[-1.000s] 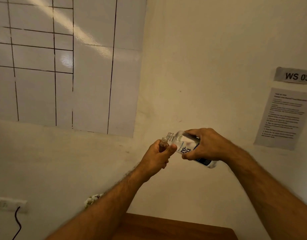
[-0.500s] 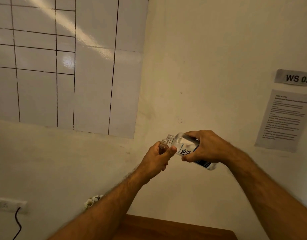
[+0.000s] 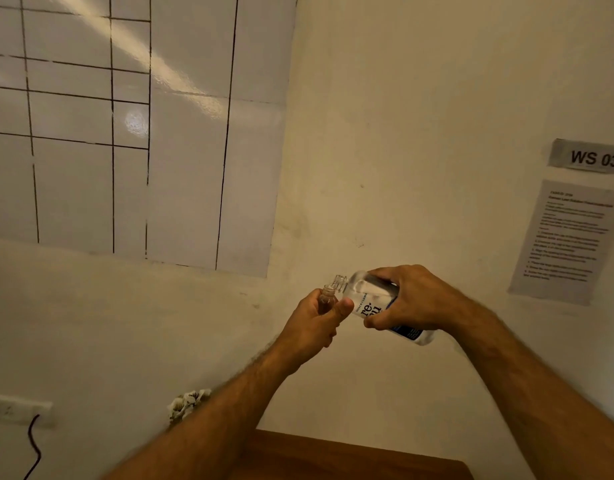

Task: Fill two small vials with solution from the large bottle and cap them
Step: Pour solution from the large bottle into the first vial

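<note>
Fingers (image 3: 392,273) of the right hand (image 3: 412,299) are wrapping closed around the large clear bottle (image 3: 367,299), tipping it nearly sideways with its uncapped threaded neck pointing left. Curled shut, the left hand (image 3: 316,320) is gripping 1 small amber vial (image 3: 328,296) upright, thumb pressing its side. Bottle mouth is sitting just above and beside the vial's open mouth; whether liquid is flowing is unclear. Both are being held up before the cream wall (image 3: 419,133), above a wooden table (image 3: 350,459).

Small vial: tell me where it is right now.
Head view, centre: the small vial is gripped in the left hand, its mouth just under the tilted large bottle's neck.
</note>
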